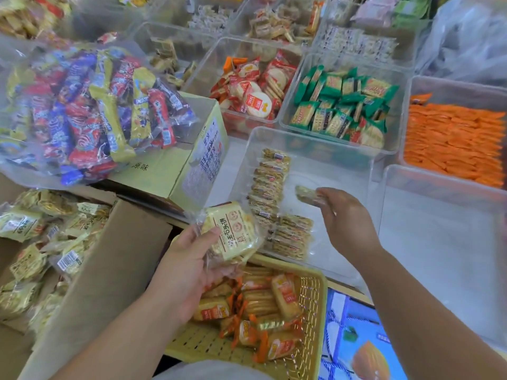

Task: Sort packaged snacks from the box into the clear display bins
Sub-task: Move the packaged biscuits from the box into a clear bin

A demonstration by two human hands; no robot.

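We had the box [118,248] at far left, left hand [186,264] gripping a spare stack [233,237], right hand [348,218] pinching one packet [306,193] over the clear bin [343,171]; we reckoned it should seat on edge, tight against the standing row [270,182].

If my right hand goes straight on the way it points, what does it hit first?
Probably the row of packets in the clear bin; the packet the right hand pinches would touch first.
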